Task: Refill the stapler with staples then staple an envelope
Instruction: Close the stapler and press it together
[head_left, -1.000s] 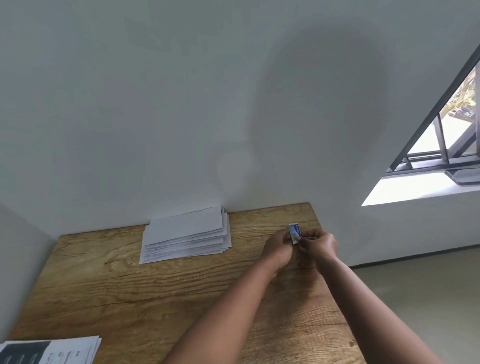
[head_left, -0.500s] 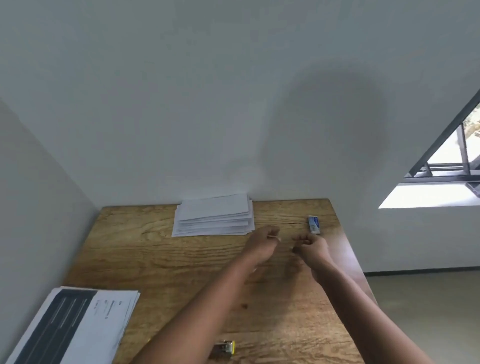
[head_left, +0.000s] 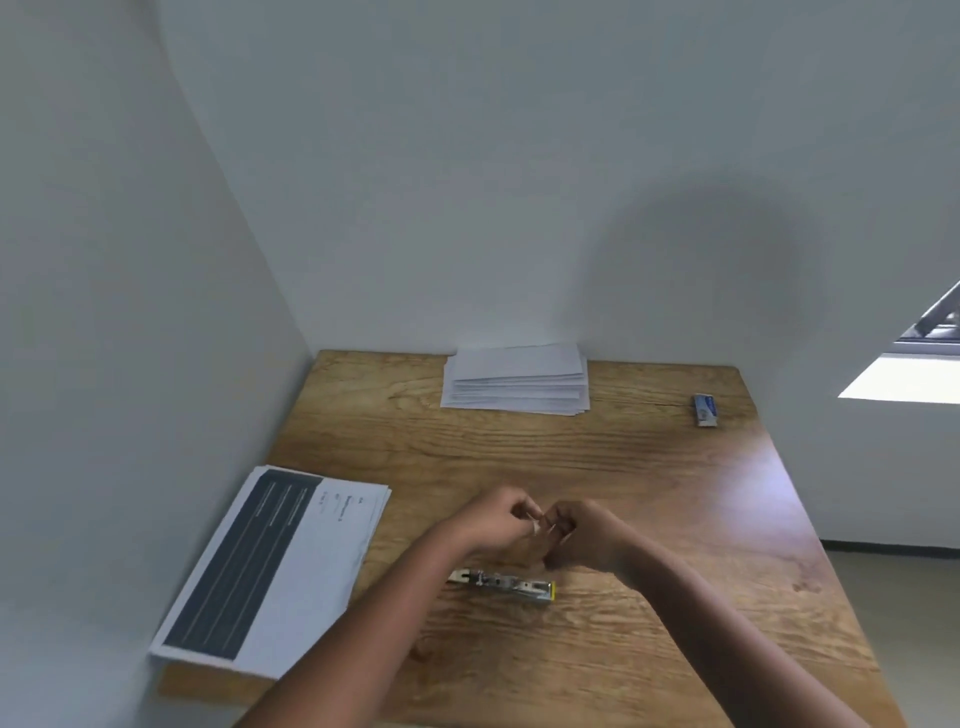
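Observation:
My left hand (head_left: 493, 522) and my right hand (head_left: 584, 535) meet above the middle of the wooden table (head_left: 675, 493). Between their fingertips they pinch a thin silver strip of staples (head_left: 540, 525). Just below the hands lies the stapler (head_left: 506, 584), metal with a yellow end, flat on the table and partly covered by my left forearm. A stack of white envelopes (head_left: 514, 384) sits at the back against the wall. The small blue and white staple box (head_left: 705, 409) lies at the back right.
A pile of printed sheets with a dark panel (head_left: 270, 566) lies at the table's left front, overhanging the edge. Walls close in at the left and back. The table's right edge drops to the floor, with a window (head_left: 930, 338) beyond.
The staple box was let go and now lies at the back right. Both hands came nearer and met over the stapler with the staple strip. The view tilted down and left.

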